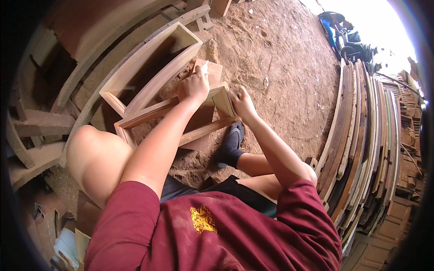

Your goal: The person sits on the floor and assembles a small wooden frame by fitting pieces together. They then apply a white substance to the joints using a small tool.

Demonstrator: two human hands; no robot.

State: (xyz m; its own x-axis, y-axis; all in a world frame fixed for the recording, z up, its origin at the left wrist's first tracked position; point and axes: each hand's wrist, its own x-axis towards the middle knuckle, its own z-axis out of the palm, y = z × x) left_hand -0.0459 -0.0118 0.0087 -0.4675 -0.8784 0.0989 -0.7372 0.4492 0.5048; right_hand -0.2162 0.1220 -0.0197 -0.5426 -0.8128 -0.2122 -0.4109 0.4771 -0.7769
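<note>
Low in front of me, a narrow rectangular wooden frame [205, 132] lies tilted between my knees, its far right end raised toward my hands. My left hand [194, 86] is closed above its upper side, with a small white pointed thing [205, 66] sticking out past the fingers; its kind does not show. Bent fingers of my right hand [244, 105] rest against the outside of the frame's right end. Whatever those fingers pinch is too small to make out. A flat wooden block [215, 72] sits just beyond my left hand.
A deeper wooden box frame [165, 90] stands beyond to the left, beside curved timber pieces [40, 124]. Long wooden strips [357, 135] are stacked along the right. Dusty brown ground [280, 58] spreads ahead; my foot in a dark shoe [230, 144] is close to the frame.
</note>
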